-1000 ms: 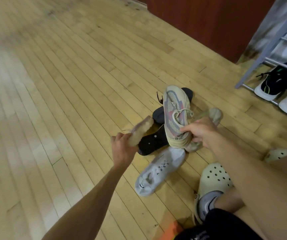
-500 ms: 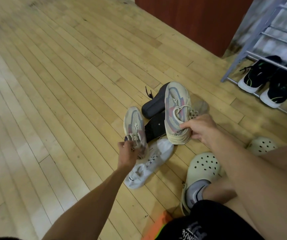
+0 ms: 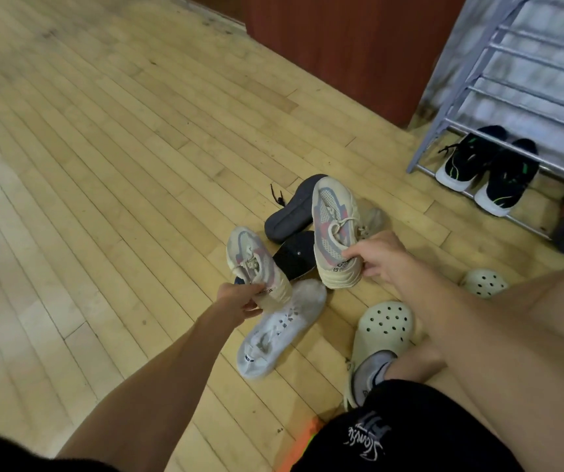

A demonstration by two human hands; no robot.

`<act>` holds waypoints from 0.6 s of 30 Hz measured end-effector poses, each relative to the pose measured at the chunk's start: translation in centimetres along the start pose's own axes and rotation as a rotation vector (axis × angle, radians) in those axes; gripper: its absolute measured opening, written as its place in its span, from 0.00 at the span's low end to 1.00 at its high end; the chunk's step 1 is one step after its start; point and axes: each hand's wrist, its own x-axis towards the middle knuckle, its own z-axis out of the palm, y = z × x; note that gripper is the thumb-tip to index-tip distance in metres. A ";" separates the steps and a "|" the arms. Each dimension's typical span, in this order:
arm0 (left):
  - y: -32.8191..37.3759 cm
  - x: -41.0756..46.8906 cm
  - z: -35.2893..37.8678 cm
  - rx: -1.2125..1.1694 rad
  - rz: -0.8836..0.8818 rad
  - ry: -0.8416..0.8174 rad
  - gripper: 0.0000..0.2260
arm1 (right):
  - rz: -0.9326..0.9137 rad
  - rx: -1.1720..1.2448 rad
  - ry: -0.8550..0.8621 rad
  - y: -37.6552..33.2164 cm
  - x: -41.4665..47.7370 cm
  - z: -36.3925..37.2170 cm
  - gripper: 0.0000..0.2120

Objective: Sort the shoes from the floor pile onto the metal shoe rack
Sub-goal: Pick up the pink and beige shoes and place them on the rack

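Left hand [image 3: 239, 299]: fingers pinching heel of left beige sneaker [image 3: 253, 264], held above white sneaker [image 3: 280, 332] on floor. Right hand [image 3: 379, 257]: fingers gripping heel of right beige sneaker [image 3: 335, 226], over the floor pile. Metal shoe rack [image 3: 452, 107], far right: black pair [image 3: 501, 178] on bottom tier

- The wooden plank floor [image 3: 103, 165] carries a small pile of shoes near its middle.
- A white sneaker [image 3: 280, 332] lies flat at the near side of the pile, its toe pointing into it.
- A dark grey shoe [image 3: 291, 212] lies sole-up at the far side, touching a black shoe [image 3: 296, 255] just in front of it.
- Two cream clogs [image 3: 384, 330] [image 3: 483, 282], worn on feet, rest on the floor to the right of the pile.
- A metal shoe rack [image 3: 449, 109] stands on the floor at the far right, beside a brown cabinet [image 3: 342, 46].
- Two black sneakers [image 3: 461, 161] [image 3: 505, 185] sit side by side on the rack's bottom rails, white toes outward.
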 end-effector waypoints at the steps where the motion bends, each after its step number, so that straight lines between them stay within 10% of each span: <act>1: 0.8 -0.9 -0.1 -0.024 0.024 0.001 0.12 | -0.011 -0.006 0.002 -0.6 -0.1 -0.1 0.23; 18: 15.8 -8.4 13.2 0.267 0.553 -0.381 0.32 | -0.058 0.138 0.314 -4.7 -1.9 -16.5 0.15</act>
